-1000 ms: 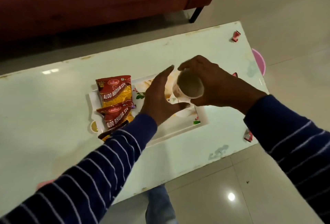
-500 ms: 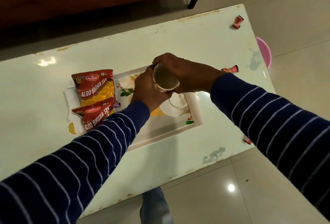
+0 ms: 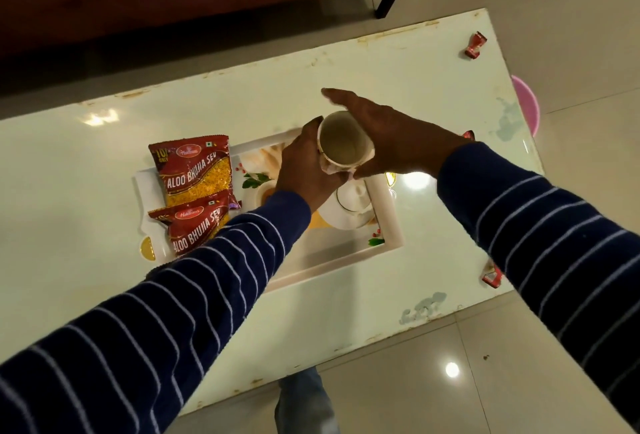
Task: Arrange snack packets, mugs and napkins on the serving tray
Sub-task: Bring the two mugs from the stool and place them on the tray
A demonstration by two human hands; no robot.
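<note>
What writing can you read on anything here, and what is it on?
"ALOO BHUJIA SEV": upper packet.
"10/ ONLY": upper packet's corner.
"ALOO BHUJIA SEV": lower packet, partly under the sleeve.
Brand logo on both packets: too blurred to read.
Red wrappers on the table: too small to read.

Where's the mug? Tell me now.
In the head view, the mug is held between both hands above the tray's right half, right of the snack packets.

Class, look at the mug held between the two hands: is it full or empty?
Empty: the mug is tilted towards the camera, showing a bare inside with no liquid.
</note>
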